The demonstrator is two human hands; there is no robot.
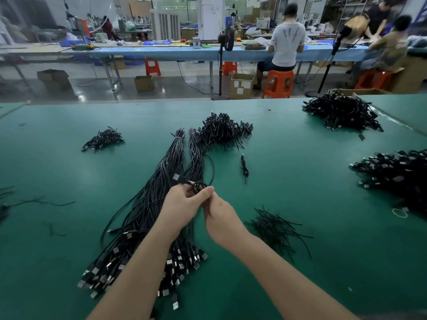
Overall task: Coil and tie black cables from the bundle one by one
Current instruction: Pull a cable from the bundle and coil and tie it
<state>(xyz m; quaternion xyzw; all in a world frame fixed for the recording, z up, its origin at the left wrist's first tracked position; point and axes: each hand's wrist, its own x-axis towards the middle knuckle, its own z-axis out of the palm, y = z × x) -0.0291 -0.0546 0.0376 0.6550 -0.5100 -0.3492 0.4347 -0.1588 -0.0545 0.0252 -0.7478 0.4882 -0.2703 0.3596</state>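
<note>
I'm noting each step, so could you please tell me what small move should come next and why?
Probably wind in the slack: the left hand and right hand pinch a small coil, while the cable's tail is loose on the table.

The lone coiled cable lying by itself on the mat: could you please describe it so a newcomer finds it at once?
Start at the green mat, then the heap of coiled cables at its centre. Just nearer and right lies one single cable, apart from every pile.
</note>
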